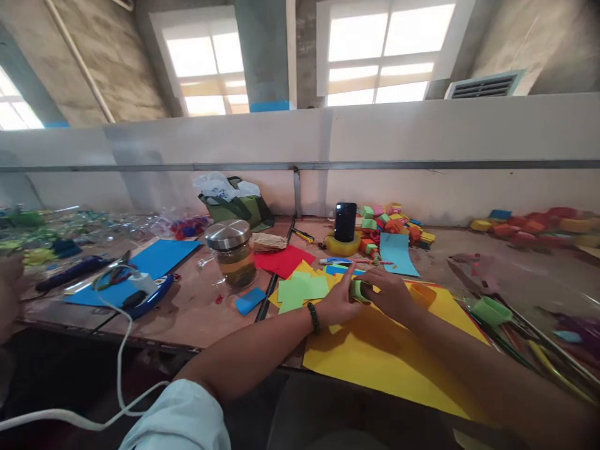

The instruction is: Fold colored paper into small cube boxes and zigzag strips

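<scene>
My left hand (341, 302), with a dark beaded bracelet on its wrist, and my right hand (388, 294) meet over a large yellow sheet (375, 356). Between them is a small folded green paper piece (359, 290), and the fingers of both hands are closed on it. Flat green paper pieces (302, 289) lie on yellow ones just left of my left hand. An orange-yellow folded piece (422, 295) stands on the sheet beside my right wrist.
A glass jar with a metal lid (232, 253) stands left of a red sheet (284, 259). Behind the hands are a phone (345, 222) in a yellow tape roll (344, 245) and colourful paper cubes (396, 225). A glue gun (475, 269) lies right.
</scene>
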Motion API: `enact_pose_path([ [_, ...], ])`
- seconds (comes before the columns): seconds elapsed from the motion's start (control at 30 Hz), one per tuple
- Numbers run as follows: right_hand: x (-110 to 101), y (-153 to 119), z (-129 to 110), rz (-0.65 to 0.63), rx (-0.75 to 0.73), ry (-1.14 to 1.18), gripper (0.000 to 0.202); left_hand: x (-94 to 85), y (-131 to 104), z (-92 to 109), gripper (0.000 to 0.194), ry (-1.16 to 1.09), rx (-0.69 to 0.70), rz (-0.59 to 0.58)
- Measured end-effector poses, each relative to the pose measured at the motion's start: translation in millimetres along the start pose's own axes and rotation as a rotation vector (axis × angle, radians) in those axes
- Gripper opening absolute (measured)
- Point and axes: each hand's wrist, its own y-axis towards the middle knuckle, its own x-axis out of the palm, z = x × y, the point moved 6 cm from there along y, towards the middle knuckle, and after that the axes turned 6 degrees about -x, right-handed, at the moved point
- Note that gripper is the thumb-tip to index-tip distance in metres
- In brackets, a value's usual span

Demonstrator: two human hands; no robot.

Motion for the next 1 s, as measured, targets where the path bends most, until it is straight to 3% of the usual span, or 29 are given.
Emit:
enact_pose_path([
  [0.17,4.8,0.3,2.7,-0.036,0.028,0.038,0.018,-3.3,-2.7,2.2,0.097,-0.037,0.019,0.021],
  [0.33,12.0,-5.2,12.3,-0.068,0.073,0.009,0.016,1.7,4.6,-11.9,0.099,-0.144,0.002,-0.040],
  [0.43,14.0,-8.3,15.1,-0.080,0.100,0.007,0.014,1.5,7.5,-16.6,0.098,-0.134,0.004,-0.016],
  [0.77,9.0,-9.6,15.9,-0.036,0.143,0.076,0.016,2.2,4.6,-7.2,0.094,-0.073,0.009,0.027],
  [1.0,3.9,-7.0,8.7,0.022,0.085,0.068,0.018,-0.5,4.4,-13.4,0.088,-0.015,-0.018,0.037],
])
